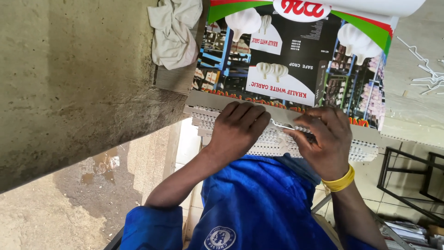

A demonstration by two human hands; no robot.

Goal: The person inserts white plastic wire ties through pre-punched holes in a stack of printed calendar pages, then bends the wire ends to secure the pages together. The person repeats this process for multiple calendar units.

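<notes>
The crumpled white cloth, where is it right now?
In the head view it lies at the top, left of centre, on the wooden board's far end, beside the printed cardboard box and above the left hand.

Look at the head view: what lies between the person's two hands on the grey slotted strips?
Between the left hand and the right hand, a thin white wire piece spans the gap over the grey slotted strips. The head view shows it.

So there's a stack of pale grey slotted plastic strips, comb-like with rows of tiny teeth, lying flat and crosswise along the near edge of a printed cardboard box. The ends stick out unevenly, stepped on one side. A thin white wire clip sits on top near the middle, pinched against the strips.
</notes>
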